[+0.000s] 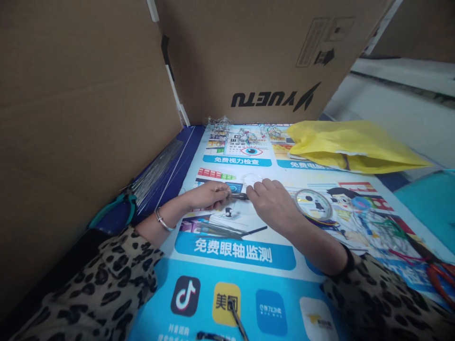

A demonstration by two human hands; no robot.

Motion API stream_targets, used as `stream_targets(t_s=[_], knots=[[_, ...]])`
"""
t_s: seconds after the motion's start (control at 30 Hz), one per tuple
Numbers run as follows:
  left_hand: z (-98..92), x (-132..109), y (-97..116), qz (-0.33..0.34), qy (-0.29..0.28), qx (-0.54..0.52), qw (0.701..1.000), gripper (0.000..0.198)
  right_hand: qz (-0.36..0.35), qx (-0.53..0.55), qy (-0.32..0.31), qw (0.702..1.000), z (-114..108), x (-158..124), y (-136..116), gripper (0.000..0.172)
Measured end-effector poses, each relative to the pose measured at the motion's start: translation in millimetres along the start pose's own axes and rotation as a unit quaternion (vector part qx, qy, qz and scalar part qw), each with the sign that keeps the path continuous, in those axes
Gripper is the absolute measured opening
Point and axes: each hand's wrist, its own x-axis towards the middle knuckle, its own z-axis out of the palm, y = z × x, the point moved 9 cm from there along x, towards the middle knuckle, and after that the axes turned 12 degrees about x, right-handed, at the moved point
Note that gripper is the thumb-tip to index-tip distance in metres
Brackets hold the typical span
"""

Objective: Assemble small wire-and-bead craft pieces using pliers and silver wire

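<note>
My left hand (pixel 212 195) pinches one end of a thin dark strip (pixel 238 195). My right hand (pixel 268 202) is closed round the other end, knuckles up, hiding its tip. What the strip is made of cannot be made out. A thin pale wire loop (pixel 253 177) shows just beyond my right fingers. On the printed mat below lie a small dark and silvery piece (pixel 228 212) and a bundle of thin dark strips (pixel 222 230). Nearer the front is another dark slender item (pixel 237 318).
Cardboard walls (pixel 249 52) stand behind and at the left. Teal-handled pliers (pixel 115 210) and thin wires (pixel 156 173) lie left. Rightward are a round reel (pixel 297 201), coloured cords (pixel 387 232), red-handled scissors (pixel 439 279) and a yellow bag (pixel 351 142). Tangled wire pieces (pixel 249 135) lie behind.
</note>
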Motion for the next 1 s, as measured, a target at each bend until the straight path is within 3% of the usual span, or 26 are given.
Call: stream_targets(t_s=[0.4, 0.73, 1.0], knots=[[-0.8, 1, 0, 0.021, -0.009, -0.018, 1.0, 0.018, 0.046, 0.097, -0.017, 0.994, 21, -2, 13, 0.018], [-1.8, 2, -2, 0.018, -0.032, -0.054, 0.998, 0.012, 0.016, 0.07, -0.02, 0.997, 4, 0, 3, 0.017], [-2.3, 2, -1, 0.009, -0.019, -0.007, 1.0, 0.013, -0.004, 0.013, -0.013, 1.0, -9, -1, -10, 0.017]])
